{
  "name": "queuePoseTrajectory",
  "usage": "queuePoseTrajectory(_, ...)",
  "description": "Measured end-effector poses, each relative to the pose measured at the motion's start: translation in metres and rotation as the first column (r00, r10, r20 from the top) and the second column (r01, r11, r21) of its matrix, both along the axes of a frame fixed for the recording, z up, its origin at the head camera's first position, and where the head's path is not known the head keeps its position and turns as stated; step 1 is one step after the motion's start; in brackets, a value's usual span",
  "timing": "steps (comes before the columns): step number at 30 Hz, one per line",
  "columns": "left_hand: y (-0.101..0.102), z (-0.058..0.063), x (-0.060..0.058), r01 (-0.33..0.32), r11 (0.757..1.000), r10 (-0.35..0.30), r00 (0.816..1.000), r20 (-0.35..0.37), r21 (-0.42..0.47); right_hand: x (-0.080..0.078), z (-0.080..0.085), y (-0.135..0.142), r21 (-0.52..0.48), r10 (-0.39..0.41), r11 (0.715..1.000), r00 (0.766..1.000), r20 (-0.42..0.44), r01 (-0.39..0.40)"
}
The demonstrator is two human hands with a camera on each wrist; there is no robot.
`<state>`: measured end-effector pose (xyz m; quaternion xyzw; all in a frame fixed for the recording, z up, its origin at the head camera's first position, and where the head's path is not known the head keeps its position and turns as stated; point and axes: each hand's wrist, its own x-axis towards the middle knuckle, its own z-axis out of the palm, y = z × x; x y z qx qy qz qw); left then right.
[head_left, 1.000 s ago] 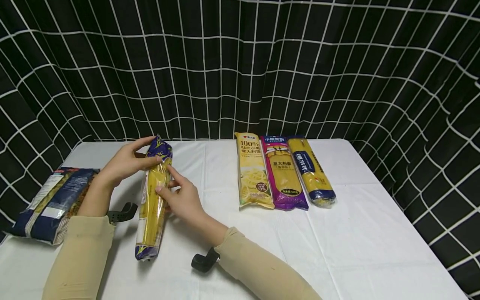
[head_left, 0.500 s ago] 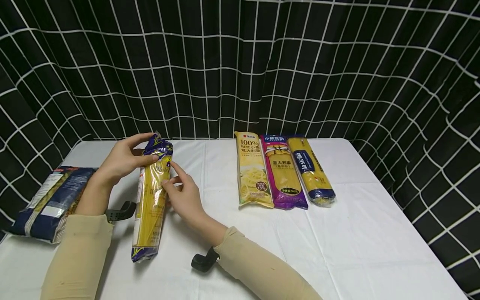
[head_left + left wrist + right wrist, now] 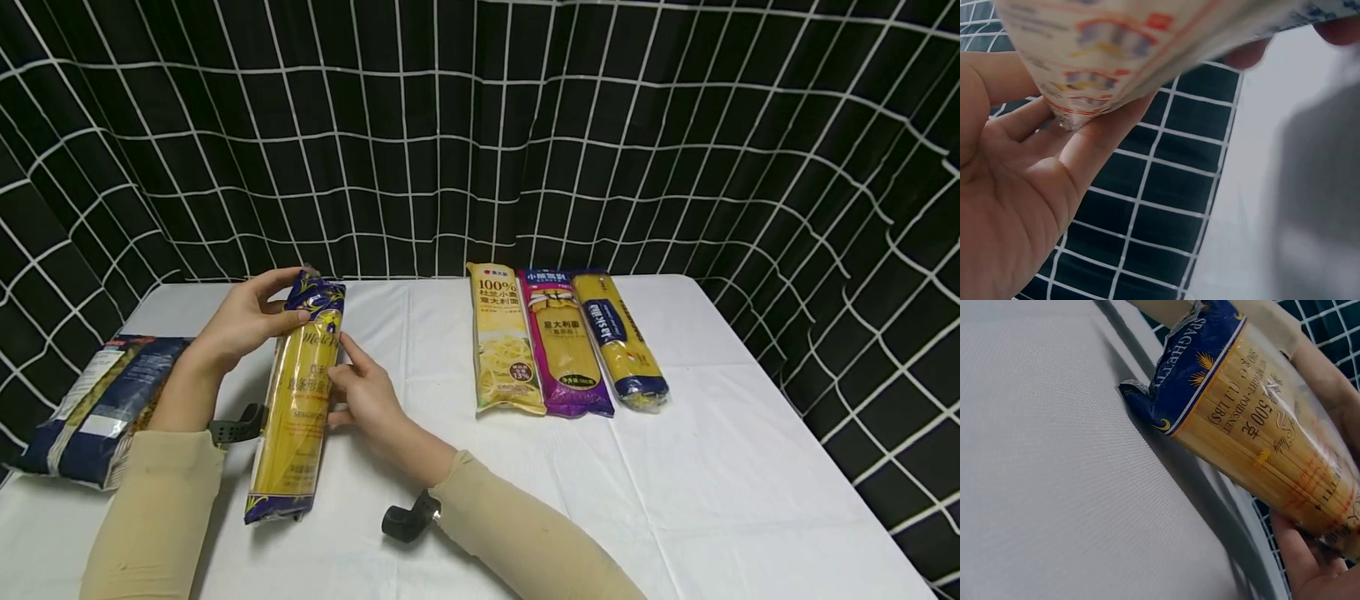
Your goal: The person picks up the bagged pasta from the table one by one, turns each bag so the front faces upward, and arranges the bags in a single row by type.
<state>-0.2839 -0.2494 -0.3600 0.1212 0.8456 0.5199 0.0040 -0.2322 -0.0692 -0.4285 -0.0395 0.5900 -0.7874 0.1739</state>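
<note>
A long pack of spaghetti [image 3: 300,408] in clear film with dark blue ends stands tilted over the left part of the table, its printed front facing up. At the upper end my left hand [image 3: 251,321] grips it, thumb across the front and fingers behind. My right hand [image 3: 371,404] holds the pack's right edge at mid-height with thumb and fingers. The left wrist view shows the back label [image 3: 1110,44] of the pack above the left palm. Seen from the right wrist, the pack's lower end [image 3: 1191,362] hangs close over the white cloth.
A dark blue pasta bag [image 3: 105,408] lies on the left, partly behind the left forearm. To the right, a yellow pasta pack [image 3: 506,342], a purple one [image 3: 566,342] and a blue-banded one [image 3: 621,342] lie side by side on the white tablecloth [image 3: 712,483].
The spaghetti pack has turned so its printed front faces the head camera, and its lower end has swung left. The right thumb has moved from the front to the edge.
</note>
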Motion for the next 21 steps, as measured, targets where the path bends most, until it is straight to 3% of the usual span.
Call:
queuePoseTrajectory(9,-0.005,-0.001,-0.002,0.029,1.0,-0.029,0.997,0.068,0.002,-0.004,0.0,0.004,-0.004,-0.073,0.997,0.994,-0.082,0.073)
queuePoseTrajectory(21,0.0,-0.003,-0.003,0.116,0.987,-0.092,0.975,0.2,-0.111,-0.02,0.002,0.02,-0.047,-0.143,0.989,0.979,-0.149,0.137)
